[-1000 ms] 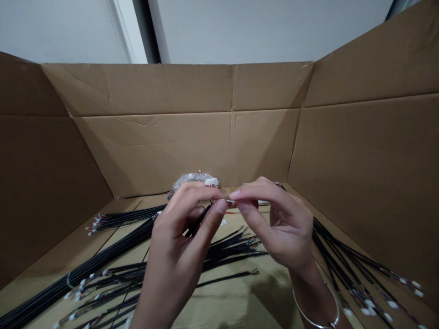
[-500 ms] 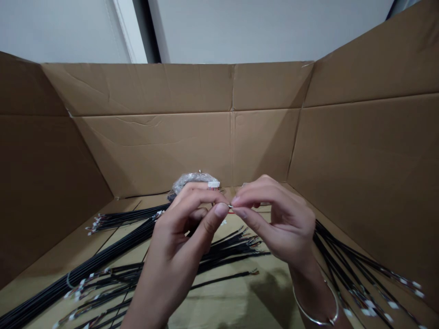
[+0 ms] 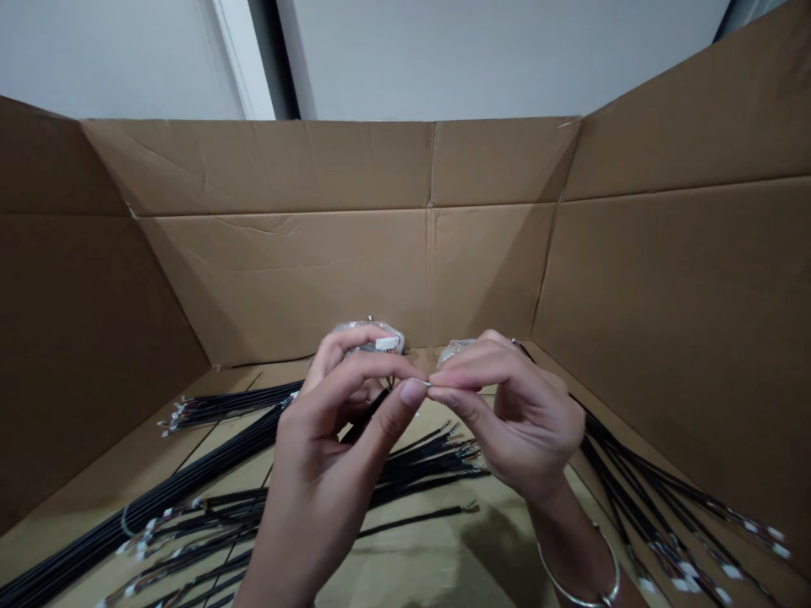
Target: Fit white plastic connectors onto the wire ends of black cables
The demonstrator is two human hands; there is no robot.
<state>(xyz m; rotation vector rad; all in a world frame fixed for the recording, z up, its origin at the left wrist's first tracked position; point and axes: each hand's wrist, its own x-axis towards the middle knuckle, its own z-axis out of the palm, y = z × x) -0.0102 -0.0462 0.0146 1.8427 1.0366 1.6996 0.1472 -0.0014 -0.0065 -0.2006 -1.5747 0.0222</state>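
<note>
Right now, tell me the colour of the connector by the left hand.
The connector is white, clearest in the head view.

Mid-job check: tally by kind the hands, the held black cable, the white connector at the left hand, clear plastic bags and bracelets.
Hands: 2 (left hand, right hand)
Black cable: 1
White connector: 1
Clear plastic bags: 2
Bracelet: 1
Total: 7

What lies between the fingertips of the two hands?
In the head view, a pale sliver, too small to identify, lies between the left hand and right hand.
</note>
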